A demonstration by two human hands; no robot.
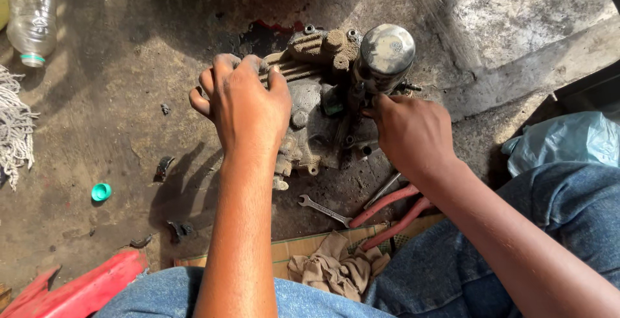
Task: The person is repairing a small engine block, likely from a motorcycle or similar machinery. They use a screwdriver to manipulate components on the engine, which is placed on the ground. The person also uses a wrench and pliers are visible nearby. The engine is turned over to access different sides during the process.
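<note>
Under both hands' grip (left [248,101], right [410,130]), grimy engine casing [316,111].

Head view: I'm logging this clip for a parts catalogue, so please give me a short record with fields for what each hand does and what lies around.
left hand: left hand grips the dirty engine casing from above
right hand: right hand pinches a small part beside the metal cylinder
tools: spanner and red-handled pliers on the floor
cloth: beige rag by the knees
other: plastic bottle, green cap
surface: stained concrete floor
</note>
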